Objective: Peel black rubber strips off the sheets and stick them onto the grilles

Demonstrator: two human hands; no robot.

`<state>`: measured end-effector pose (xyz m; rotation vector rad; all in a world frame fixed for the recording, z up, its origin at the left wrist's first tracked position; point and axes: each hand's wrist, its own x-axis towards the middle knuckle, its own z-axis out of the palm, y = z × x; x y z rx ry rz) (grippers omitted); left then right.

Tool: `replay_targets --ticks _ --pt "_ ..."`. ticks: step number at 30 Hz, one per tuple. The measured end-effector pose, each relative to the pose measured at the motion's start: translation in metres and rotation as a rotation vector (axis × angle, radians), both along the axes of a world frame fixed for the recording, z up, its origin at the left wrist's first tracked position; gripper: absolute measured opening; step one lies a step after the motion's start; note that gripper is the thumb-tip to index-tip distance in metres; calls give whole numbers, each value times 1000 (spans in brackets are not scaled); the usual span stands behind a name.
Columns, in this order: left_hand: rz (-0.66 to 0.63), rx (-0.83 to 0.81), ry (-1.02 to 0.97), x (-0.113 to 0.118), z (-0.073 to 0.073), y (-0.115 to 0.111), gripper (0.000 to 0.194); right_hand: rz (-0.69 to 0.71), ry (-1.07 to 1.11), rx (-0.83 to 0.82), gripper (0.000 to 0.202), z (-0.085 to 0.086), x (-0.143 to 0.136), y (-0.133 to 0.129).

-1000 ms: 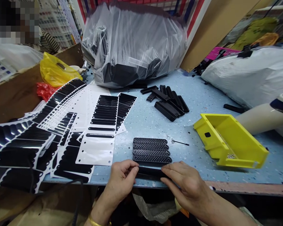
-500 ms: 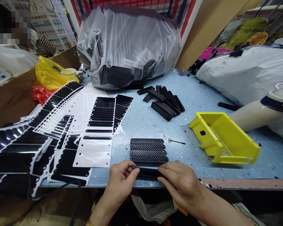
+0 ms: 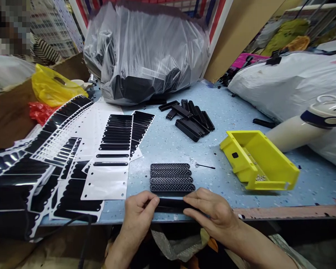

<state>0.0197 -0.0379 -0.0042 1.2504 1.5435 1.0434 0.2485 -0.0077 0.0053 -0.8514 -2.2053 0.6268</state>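
Between my hands, at the table's front edge, is a long black plastic strip (image 3: 170,203) with rounded ends hidden by my fingers. My left hand (image 3: 138,213) pinches its left end between thumb and fingers. At the other end, my right hand (image 3: 210,209) grips it, thumb below and fingers above. Just beyond the strip, several black lattice-patterned bars (image 3: 172,177) lie side by side in a block. To the left, a white backing sheet (image 3: 106,183) carries a column of black adhesive strips (image 3: 116,132).
A yellow bin (image 3: 257,160) with small metal pieces (image 3: 260,178) stands right. Behind are a pile of black bars (image 3: 193,117) and a large plastic bag (image 3: 151,52). A thin black stick (image 3: 205,166) lies near the bars; a cream bottle (image 3: 299,127) leans at right.
The view has shifted slightly, so the scene sits a little further left. Both hands keep their hold on the black strip, with little visible movement.
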Motion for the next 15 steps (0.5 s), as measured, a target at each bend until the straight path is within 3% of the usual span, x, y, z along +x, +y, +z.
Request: replay_targets --ticks 9,15 --pt "-28 -95 -40 -3 -2 0 26 -15 23 -57 18 -8 4 0" --pt "-47 -105 -15 -7 -5 -2 26 -8 33 21 24 -10 4 -5"
